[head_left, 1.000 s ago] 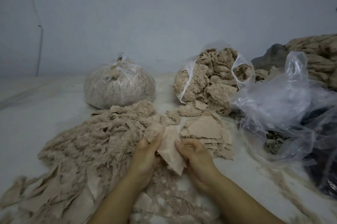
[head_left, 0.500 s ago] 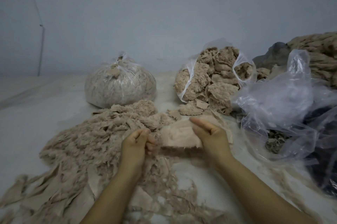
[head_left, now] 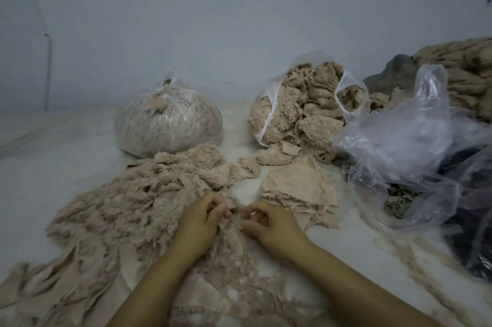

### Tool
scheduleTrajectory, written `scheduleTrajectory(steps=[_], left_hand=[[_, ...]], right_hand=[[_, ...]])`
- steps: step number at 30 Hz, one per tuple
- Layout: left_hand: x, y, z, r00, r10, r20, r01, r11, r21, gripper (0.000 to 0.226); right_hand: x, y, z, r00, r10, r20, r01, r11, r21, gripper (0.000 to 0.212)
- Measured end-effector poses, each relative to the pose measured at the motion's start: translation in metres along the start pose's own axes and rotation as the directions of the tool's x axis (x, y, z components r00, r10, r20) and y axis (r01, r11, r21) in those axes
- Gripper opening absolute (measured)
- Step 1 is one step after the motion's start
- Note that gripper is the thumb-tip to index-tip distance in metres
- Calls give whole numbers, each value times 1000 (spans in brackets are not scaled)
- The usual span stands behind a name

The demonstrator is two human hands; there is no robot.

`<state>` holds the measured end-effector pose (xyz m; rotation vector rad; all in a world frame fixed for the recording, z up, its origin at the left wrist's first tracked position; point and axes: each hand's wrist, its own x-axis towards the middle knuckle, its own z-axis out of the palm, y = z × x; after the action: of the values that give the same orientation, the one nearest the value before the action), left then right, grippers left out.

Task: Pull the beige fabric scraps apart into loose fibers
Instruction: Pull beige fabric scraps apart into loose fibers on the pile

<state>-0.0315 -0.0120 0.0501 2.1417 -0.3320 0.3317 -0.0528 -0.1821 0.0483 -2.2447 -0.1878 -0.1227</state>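
My left hand [head_left: 202, 222] and my right hand [head_left: 270, 222] lie close together low in the middle, fingertips almost meeting. Both have curled fingers that pinch a small tuft of beige fibers [head_left: 235, 220] between them; how much they hold is hard to tell. They work over the near edge of a wide pile of loose beige fibers [head_left: 127, 207] that spreads to the left. A stack of flat beige fabric scraps [head_left: 298, 185] lies just beyond my right hand. Flat torn strips [head_left: 53, 289] lie at the lower left.
A tied clear bag of fibers [head_left: 167, 124] stands at the back centre. An open bag of fluffy scraps [head_left: 300, 113] is right of it. Crumpled clear plastic bags [head_left: 399, 140] and a dark bag [head_left: 474, 233] crowd the right side, with more beige material [head_left: 466, 68] behind. A wall closes the back.
Half a second ago my hands held a flat scrap stretched between them. They have since dropped lower and come together, and that scrap is no longer spread out.
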Motion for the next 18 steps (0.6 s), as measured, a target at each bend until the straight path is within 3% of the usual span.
scheduleTrajectory(steps=[2, 5, 8, 10, 13, 15, 18], left_hand=[[0, 3, -4, 997, -40, -69, 34, 996, -84, 19], [-1, 0, -7, 999, 0, -41, -3, 996, -92, 23], [0, -1, -12, 988, 88, -124, -97, 993, -67, 27], [3, -5, -19, 972, 122, -203, -128, 992, -15, 23], [4, -17, -24, 987, 127, -93, -115, 985, 126, 25], [3, -26, -21, 994, 98, 47, -105, 973, 205, 32], [1, -30, -17, 986, 81, 148, -119, 957, 265, 51]], right_hand=[[0, 1, 10, 997, 66, 46, -67, 997, 26, 29], [8, -2, 18, 996, 79, -36, -78, 997, 17, 37], [17, -6, 24, 993, 20, -120, -23, 1000, -21, 57], [23, -6, 28, 997, -41, -71, 32, 992, -122, 65], [30, -7, 34, 993, -113, -30, 105, 975, -194, 38], [31, -7, 35, 982, -114, -153, 100, 990, -100, 18], [33, -7, 32, 960, -62, -273, 56, 998, -33, 16]])
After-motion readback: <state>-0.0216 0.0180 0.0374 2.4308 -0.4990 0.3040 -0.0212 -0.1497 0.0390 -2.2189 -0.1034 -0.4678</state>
